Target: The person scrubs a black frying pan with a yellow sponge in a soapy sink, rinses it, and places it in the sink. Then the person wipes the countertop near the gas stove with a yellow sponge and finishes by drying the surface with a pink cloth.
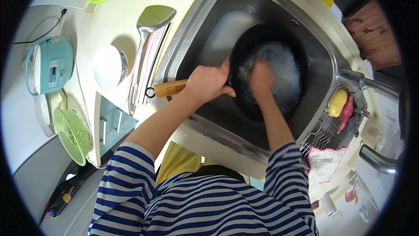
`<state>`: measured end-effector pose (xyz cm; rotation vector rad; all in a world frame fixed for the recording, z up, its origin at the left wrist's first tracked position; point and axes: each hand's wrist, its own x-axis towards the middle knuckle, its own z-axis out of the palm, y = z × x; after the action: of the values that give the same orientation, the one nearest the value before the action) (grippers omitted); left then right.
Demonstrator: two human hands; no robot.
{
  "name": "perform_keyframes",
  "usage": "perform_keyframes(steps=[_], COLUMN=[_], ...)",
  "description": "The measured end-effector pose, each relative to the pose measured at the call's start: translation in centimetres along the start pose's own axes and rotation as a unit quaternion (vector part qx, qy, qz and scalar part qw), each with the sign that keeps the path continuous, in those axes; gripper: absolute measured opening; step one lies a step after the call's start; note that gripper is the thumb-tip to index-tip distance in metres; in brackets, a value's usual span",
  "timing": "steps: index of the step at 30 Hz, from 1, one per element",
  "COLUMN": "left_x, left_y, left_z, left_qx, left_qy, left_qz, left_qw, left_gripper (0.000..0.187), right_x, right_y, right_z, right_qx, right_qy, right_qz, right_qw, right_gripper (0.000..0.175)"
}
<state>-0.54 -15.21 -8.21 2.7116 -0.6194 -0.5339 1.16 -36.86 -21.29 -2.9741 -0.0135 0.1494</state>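
Observation:
A black wok with cloudy water in it rests in the stainless steel sink. My left hand grips the wok's handle near the rim; the handle's wooden end sticks out past my wrist over the sink's left edge. Inside the wok is my right hand, blurred, its fingers down at the wet inner wall. Something small, greenish and yellow, shows beside those fingers, too blurred to name; whether my right hand holds it I cannot tell.
Left of the sink lie a metal wok spatula and chopsticks, near a white bowl. Beyond are a turquoise rice cooker and a green basket. A faucet, a wire rack with a potato, and a white cloth stand right.

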Motion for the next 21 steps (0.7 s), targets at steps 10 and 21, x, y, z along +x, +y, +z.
perform_keyframes(steps=[10, 21], left_x=[0.1, -0.1], left_y=[0.3, 0.3], left_z=[-0.5, 0.0], left_qx=[0.005, 0.018], left_qy=[0.012, 0.0], left_qz=[-0.001, -0.004], left_qw=[1.0, 1.0], left_gripper=[0.106, 0.106], right_x=[-1.3, 0.5], right_y=[5.7, -0.3], right_z=[0.1, -0.8], right_qx=[-0.024, 0.088], right_qy=[-0.037, 0.032], right_qz=[0.126, -0.027], right_qw=[0.991, 0.995], right_gripper=[0.018, 0.04])
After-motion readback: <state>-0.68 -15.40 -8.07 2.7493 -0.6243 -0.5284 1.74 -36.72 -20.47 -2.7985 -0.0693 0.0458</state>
